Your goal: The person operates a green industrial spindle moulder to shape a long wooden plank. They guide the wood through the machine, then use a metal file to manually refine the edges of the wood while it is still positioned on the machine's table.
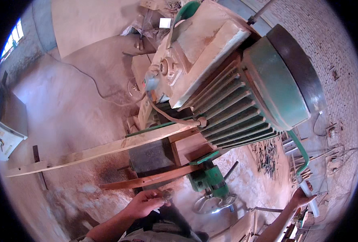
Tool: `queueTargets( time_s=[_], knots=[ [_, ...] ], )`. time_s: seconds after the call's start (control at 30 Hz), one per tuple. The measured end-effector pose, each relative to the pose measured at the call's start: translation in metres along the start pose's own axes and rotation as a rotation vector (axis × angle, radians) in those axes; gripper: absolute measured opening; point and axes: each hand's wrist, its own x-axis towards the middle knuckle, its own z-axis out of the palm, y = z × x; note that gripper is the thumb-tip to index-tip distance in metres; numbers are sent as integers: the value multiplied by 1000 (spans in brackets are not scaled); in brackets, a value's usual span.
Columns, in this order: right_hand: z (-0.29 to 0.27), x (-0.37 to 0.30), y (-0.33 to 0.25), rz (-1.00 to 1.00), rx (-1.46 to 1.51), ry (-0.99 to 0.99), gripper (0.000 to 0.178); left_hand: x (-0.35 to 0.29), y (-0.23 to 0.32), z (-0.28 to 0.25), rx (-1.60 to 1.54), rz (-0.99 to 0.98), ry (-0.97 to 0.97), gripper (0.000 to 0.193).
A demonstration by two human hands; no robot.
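Motor [263,90] hides floor [82,121] behind; right fingers [309,199] clasp pale handle [314,210], left fingers [150,194] near reddish strip [150,180], hold unclear.

The motor housing [282,86] looks like green-painted metal, faintly glossy, its fins [231,111] matt with dust. The pale strip [102,151] and reddish-brown strip [150,180] look like bare, matt wood. The green lever [300,151] is smooth painted metal, its whitish sleeve [314,205] smooth; the handwheel [198,206] shines like bare metal. The brick wall [328,40] is rough.
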Motion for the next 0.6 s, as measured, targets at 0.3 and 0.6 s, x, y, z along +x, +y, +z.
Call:
queueTargets(
  time_s=[0.3, 0.6],
  knots=[
    [-2, -2, -2, -51, -114, 135, 48, 6, -2, -12, 24, -80, 65, 16],
    [21, -6, 6, -171, -113, 273, 40, 15, 17, -13, 176, 9, 65, 16]
  ],
)
